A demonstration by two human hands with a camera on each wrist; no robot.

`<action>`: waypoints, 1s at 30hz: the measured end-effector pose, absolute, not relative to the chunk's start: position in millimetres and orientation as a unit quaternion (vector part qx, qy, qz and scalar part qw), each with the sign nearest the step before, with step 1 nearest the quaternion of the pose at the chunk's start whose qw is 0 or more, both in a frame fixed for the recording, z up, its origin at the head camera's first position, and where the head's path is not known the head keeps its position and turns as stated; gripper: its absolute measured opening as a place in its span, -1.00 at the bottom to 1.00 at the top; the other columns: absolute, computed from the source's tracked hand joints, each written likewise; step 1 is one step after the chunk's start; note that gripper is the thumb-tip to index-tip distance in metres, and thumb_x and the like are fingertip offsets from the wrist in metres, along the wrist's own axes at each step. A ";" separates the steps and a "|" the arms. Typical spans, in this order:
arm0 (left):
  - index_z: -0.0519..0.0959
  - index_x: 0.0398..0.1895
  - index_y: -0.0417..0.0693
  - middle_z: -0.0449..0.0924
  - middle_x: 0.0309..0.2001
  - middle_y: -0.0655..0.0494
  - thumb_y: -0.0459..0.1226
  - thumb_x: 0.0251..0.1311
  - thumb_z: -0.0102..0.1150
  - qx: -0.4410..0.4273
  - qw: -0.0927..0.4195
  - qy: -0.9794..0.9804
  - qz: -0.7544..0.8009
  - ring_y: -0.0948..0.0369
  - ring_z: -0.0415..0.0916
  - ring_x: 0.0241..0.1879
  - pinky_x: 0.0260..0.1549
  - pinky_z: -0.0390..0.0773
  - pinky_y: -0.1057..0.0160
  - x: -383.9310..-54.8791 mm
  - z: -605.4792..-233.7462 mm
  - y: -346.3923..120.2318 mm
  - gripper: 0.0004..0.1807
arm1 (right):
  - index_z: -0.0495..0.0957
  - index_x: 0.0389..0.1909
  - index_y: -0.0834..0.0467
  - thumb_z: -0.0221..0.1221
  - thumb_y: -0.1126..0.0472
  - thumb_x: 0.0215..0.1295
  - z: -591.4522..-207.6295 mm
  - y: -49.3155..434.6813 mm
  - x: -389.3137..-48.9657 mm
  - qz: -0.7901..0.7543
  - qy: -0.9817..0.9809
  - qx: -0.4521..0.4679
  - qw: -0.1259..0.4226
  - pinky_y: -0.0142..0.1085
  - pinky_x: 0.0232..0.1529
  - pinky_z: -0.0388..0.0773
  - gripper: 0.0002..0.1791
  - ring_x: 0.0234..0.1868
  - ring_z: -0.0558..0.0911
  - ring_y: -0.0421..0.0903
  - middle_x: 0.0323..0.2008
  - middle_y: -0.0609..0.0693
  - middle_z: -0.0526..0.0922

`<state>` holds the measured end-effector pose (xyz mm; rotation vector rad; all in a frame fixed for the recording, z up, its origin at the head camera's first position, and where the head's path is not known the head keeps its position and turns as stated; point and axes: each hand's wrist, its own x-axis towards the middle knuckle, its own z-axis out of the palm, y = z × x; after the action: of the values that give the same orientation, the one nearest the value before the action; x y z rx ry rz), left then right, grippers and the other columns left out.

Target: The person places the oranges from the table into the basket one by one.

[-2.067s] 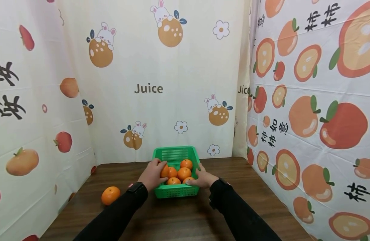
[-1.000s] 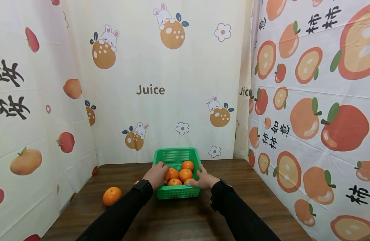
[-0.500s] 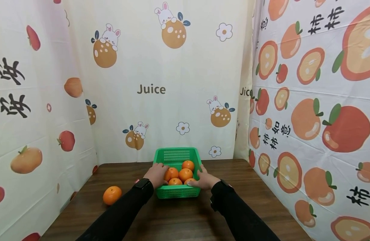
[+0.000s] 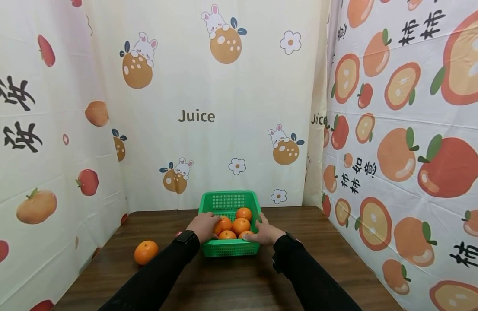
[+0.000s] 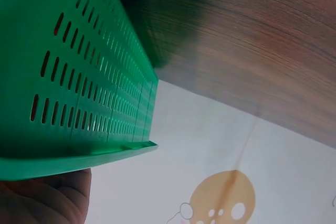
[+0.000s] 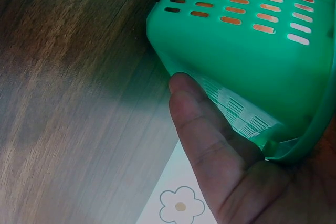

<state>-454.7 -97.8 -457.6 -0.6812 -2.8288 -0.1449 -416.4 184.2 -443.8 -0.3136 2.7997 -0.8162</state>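
A green slotted plastic basket [image 4: 231,249] stands on the table with several oranges [image 4: 240,226] inside. My left hand [image 4: 202,227] reaches over its left side, thumb and fingers around an orange [image 4: 217,229] that the hand mostly hides. In the left wrist view, part of that hand [image 5: 50,198] shows beyond the basket's rim, and the outer wall [image 5: 100,85] fills the left. My right hand [image 4: 267,233] grips the basket's right rim, thumb over it by the front right orange [image 4: 245,234]. Its fingers [image 6: 202,135] lie along the outside wall in the right wrist view.
One loose orange [image 4: 146,252] sits on the dark wooden table [image 4: 231,285], left of the basket beside my left forearm. Fruit-printed cloths [image 4: 410,129] hang along the back and both sides, the back one close behind the basket.
My left hand has lowered an orange, held higher at first, into the basket's left side. Over the last second both hands have stayed nearly still, with the view shifting slightly.
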 end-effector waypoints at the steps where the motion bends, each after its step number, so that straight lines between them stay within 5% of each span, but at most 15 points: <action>1: 0.72 0.22 0.08 0.68 0.06 -0.03 -0.02 0.12 0.61 -0.232 0.106 -0.965 -0.061 -0.01 0.60 -0.01 0.15 0.64 -0.12 -454.9 -457.5 -98.1 -0.42 | 0.12 0.66 0.30 0.21 -0.41 0.41 -444.1 184.4 -416.3 -0.275 0.950 -0.107 0.104 0.24 0.54 0.27 0.12 0.62 0.22 0.35 0.75 0.22 -0.29; 11: 0.75 0.14 0.17 0.67 0.11 -0.05 -0.18 0.23 0.54 -0.258 0.088 -0.958 -0.089 0.01 0.61 -0.05 0.12 0.66 -0.14 -458.4 -464.9 -101.4 -0.60 | 0.11 0.67 0.31 0.22 -0.45 0.38 -446.5 185.7 -411.1 -0.296 0.942 -0.106 0.114 0.21 0.56 0.25 0.17 0.64 0.19 0.34 0.75 0.19 -0.31; 20: 0.83 -0.33 0.04 0.66 -0.22 0.19 -0.37 0.22 0.40 -0.307 0.118 -0.943 -0.060 0.24 0.58 -0.24 -0.13 0.67 0.17 -463.1 -470.7 -106.5 -0.89 | 0.13 0.66 0.30 0.24 -0.43 0.38 -448.0 183.7 -413.4 -0.294 0.944 -0.103 0.111 0.24 0.56 0.24 0.15 0.64 0.19 0.34 0.75 0.21 -0.29; 30: 0.81 -0.34 -0.05 0.59 -0.28 0.19 -0.35 0.30 0.34 -0.280 0.080 -0.952 -0.089 0.24 0.43 -0.32 -0.14 0.60 0.17 -458.4 -456.1 -99.9 -0.90 | 0.13 0.67 0.29 0.22 -0.42 0.40 -445.0 183.3 -418.0 -0.276 0.950 -0.100 0.103 0.24 0.54 0.27 0.13 0.62 0.23 0.35 0.75 0.21 -0.28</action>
<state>-458.4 -99.9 -456.1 -0.8374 -2.8485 -0.2660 -418.0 183.3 -445.0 -0.2965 2.8044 -0.8148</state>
